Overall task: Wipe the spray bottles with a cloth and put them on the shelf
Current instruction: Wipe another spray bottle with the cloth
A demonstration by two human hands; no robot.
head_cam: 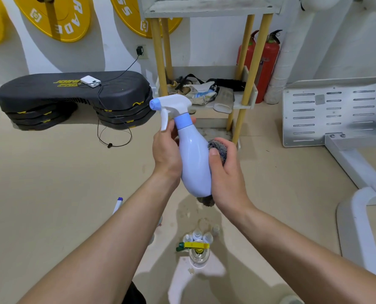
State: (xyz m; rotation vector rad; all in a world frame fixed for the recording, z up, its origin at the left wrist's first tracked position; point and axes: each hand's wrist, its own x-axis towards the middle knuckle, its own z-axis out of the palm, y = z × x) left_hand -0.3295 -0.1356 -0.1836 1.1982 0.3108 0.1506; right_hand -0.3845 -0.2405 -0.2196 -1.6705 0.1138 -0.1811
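1. While it is held in mid-air above the beige floor (51, 194), the spray bottle (194, 163) tilts with its nozzle up and to the left. It is smooth, glossy, pale blue plastic: a pear-shaped body, a blue collar, a white trigger head and a blue nozzle tip.
2. The left hand (166, 150) is curled round the narrow neck just under the collar. One fingertip shows on the far side.
3. The right hand (226, 172) cups the lower right flank of the body and grips a grey, nubbly cloth (217, 148) pressed against the plastic. The thumb lies on the bottle. A dark tuft of cloth hangs below the base.
4. The bottle sits between the two hands, in front of the shelf (246, 99) and apart from it.
5. The shelf has pale boards on round yellow posts. The lower board holds black straps and crumpled packets.
6. Near the floor's lower edge stands a clear bottle (199, 257) with a yellow trigger and green tip. Small white-capped bottles (196, 235) stand just beyond it.
7. Writing: the yellow discs (57, 16) on the wall show "RADE". The black ridged step platform (73, 91) has a yellow logo that is not clearly readable.
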